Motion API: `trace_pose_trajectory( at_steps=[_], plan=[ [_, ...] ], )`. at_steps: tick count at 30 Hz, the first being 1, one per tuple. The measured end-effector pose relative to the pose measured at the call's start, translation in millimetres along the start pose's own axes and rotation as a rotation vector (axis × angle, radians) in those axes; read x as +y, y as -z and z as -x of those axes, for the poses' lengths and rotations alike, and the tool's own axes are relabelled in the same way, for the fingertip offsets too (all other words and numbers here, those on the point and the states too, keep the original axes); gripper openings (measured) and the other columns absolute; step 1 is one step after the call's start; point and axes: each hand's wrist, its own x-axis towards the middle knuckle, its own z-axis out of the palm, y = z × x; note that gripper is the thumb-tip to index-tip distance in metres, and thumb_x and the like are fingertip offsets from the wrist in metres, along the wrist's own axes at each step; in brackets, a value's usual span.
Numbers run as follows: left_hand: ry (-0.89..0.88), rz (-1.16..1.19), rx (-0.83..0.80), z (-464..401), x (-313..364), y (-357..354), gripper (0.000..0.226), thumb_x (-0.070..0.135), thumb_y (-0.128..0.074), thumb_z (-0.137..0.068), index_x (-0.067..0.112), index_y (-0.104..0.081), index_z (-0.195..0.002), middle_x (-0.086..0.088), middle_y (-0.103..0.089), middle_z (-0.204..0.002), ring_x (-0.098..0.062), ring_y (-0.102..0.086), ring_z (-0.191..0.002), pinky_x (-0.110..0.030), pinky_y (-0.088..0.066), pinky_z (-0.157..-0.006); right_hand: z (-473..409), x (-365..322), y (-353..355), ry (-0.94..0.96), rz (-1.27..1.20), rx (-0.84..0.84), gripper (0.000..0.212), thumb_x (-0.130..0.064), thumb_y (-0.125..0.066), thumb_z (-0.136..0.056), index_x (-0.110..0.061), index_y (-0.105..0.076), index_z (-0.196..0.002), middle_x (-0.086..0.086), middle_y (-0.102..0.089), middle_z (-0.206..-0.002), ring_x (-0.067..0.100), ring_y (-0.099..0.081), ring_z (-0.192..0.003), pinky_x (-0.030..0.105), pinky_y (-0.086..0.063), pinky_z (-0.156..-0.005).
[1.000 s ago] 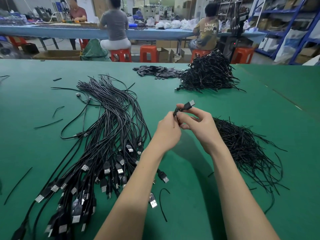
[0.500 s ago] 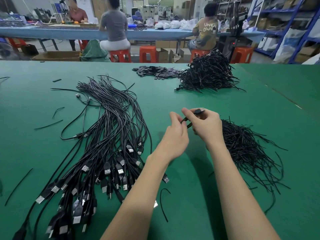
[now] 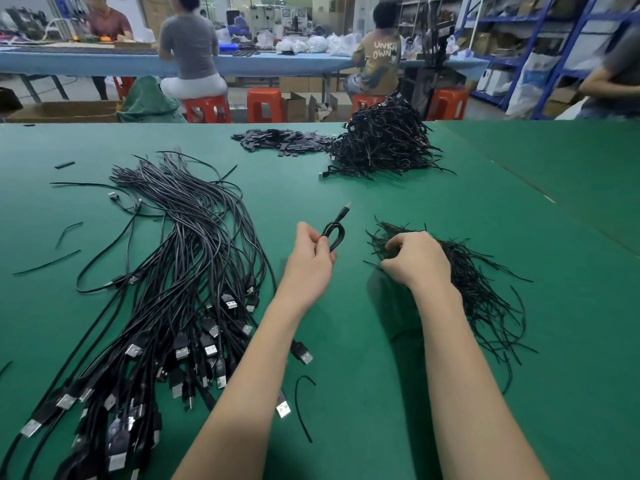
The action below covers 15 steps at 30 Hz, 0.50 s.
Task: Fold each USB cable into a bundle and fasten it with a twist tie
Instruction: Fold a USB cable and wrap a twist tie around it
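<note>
My left hand (image 3: 311,261) grips a folded black USB cable (image 3: 335,232) above the green table; its looped end and one plug stick up past my fingers. My right hand (image 3: 415,259) rests on the near edge of a loose pile of black twist ties (image 3: 485,292), fingers curled down into the ties; whether it pinches one is hidden. A big spread of unfolded black USB cables (image 3: 180,271) lies to the left, plugs toward me.
A heap of bundled cables (image 3: 384,143) sits at the far middle of the green table (image 3: 571,237), beside a flat scatter of small dark pieces (image 3: 280,142). Stray ties (image 3: 301,407) lie near my left forearm. People sit on stools beyond the table.
My hands have parted: the right let go of the folded cable and dropped right onto the twist-tie pile. The left keeps the cable alone, now held more upright.
</note>
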Motion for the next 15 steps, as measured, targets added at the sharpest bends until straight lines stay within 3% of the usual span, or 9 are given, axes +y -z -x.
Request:
trace_pose_trajectory(
  at_steps=[5, 10, 15],
  plan=[
    [-0.007, 0.012, -0.044, 2.2, 2.6, -2.2, 0.015, 0.022, -0.036, -0.106, 0.022, -0.033, -0.091, -0.008, -0.052, -0.084, -0.008, -0.045, -0.057, -0.031, -0.032, -0.059, 2.7, 4.1, -7.8, -0.060, -0.148, 0.098, 0.019, -0.012, -0.069, -0.086, -0.029, -0.078, -0.087, 0.000, -0.072, -0.108, 0.026, -0.065, -0.101, 0.032, -0.052, -0.078],
    [-0.002, 0.023, -0.048, 3.5, 4.1, -3.2, 0.014, 0.020, -0.036, -0.106, 0.020, -0.033, -0.092, -0.009, -0.053, -0.083, -0.011, -0.043, -0.060, -0.031, -0.032, -0.058, 4.4, 1.1, -7.7, -0.007, -0.298, 0.145, 0.012, -0.020, -0.071, -0.086, -0.029, -0.078, -0.085, -0.009, -0.072, -0.090, 0.017, -0.067, -0.090, 0.026, -0.047, -0.071],
    [0.020, -0.003, -0.009, 0.1, -1.0, -1.0, 0.015, 0.022, -0.037, -0.105, 0.023, -0.034, -0.090, -0.005, -0.055, -0.081, -0.010, -0.044, -0.059, -0.031, -0.033, -0.059, 2.8, -9.3, -0.4, 0.049, -0.616, 0.167, 0.007, -0.025, -0.073, -0.082, -0.030, -0.077, -0.083, -0.007, -0.071, -0.094, 0.007, -0.063, -0.085, 0.029, -0.050, -0.077]
  ],
)
